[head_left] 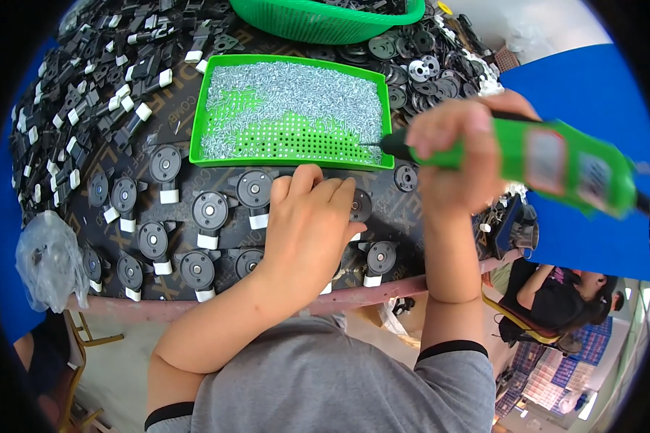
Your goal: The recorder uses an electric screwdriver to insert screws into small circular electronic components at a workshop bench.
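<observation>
My right hand (458,148) is closed round a green electric screwdriver (513,155), slightly blurred. Its dark tip points left, over the right edge of a green perforated tray (197,137) holding many small silver screws (303,83). Below the tray, my left hand (310,224) bends over the table, index finger and thumb on either side of a round black part (361,206) with a white end; the palm hides what lies beneath. Several similar black disc parts with white tabs stand in loose rows around it, such as one disc assembly (209,211) and another disc assembly (380,257).
Black brackets with white ends (115,101) are heaped at the left. A green basket (303,25) stands behind the tray, with loose black discs (433,90) to its right. A clear plastic bag (50,252) hangs at the left edge. Another person (556,296) sits at the right.
</observation>
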`<state>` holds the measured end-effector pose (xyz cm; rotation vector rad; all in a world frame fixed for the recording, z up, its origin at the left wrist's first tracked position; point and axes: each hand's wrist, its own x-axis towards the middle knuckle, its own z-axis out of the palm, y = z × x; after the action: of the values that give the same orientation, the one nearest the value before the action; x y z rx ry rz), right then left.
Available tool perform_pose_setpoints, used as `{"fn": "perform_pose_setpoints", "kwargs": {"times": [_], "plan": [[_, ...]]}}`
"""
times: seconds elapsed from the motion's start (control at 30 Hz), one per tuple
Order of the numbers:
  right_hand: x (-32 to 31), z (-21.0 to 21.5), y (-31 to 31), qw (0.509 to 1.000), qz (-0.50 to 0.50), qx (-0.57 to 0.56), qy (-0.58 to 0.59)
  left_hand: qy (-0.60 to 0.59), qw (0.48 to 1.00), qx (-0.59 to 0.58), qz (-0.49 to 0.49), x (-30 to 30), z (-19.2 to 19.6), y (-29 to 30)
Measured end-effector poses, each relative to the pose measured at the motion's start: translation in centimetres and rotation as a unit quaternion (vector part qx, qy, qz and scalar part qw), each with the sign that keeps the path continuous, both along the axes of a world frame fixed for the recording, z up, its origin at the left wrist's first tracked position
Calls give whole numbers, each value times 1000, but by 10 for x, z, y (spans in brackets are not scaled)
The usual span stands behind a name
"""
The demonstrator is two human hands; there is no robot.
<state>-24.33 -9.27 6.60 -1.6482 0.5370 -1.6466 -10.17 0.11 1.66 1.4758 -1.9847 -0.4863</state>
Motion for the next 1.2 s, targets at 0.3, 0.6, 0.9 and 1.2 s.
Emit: {"fn": "perform_pose_setpoints", "kwargs": {"times": [0.3,0.6,0.9,1.2], "plan": [[-23,20,82,993,45,59,88,5,999,-40,-10,-7,-8,-3],[-18,9,82,988,6,80,132,-7,998,-64,6,-10,-8,-2],[-21,4,78,991,33,86,92,-21,1000,-9,-8,-9,-4,-1],[-25,11,60,974,61,48,213,-22,997,-78,0,-9,-8,-4]]}}
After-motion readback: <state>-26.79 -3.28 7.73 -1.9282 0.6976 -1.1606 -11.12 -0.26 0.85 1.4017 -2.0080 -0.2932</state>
